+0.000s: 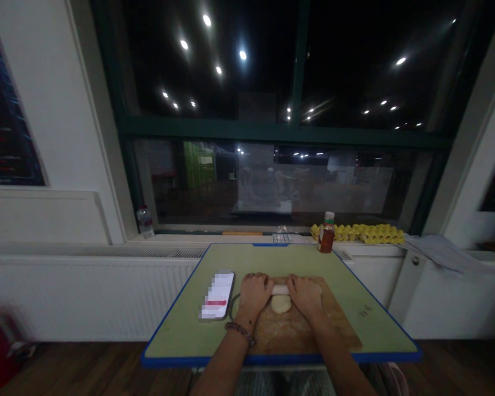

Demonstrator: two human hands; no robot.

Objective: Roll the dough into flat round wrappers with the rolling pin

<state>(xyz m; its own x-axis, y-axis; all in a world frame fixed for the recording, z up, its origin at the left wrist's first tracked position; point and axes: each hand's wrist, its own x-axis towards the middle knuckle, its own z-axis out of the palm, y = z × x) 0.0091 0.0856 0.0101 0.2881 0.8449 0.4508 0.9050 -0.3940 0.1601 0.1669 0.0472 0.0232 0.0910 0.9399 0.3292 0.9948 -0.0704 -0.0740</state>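
Note:
Both of my hands are closed over a pale rolling pin (279, 290) that lies crosswise above a wooden cutting board (284, 339). My left hand (256, 291) covers its left end, and a beaded bracelet circles that wrist. Over the other end curl the fingers of my right hand (306, 292). Between the hands, a small flat round of dough (281, 303) sits on the board, its far edge at the pin. A light dusting that looks like flour marks the wood nearer to me.
Left of the board, a phone (217, 297) with a lit screen lies on the green, blue-edged table (177, 319). A jar with reddish contents (325, 234) stands at its far right corner. Yellow egg trays (367, 233) and a plastic bottle (144, 222) rest along the windowsill.

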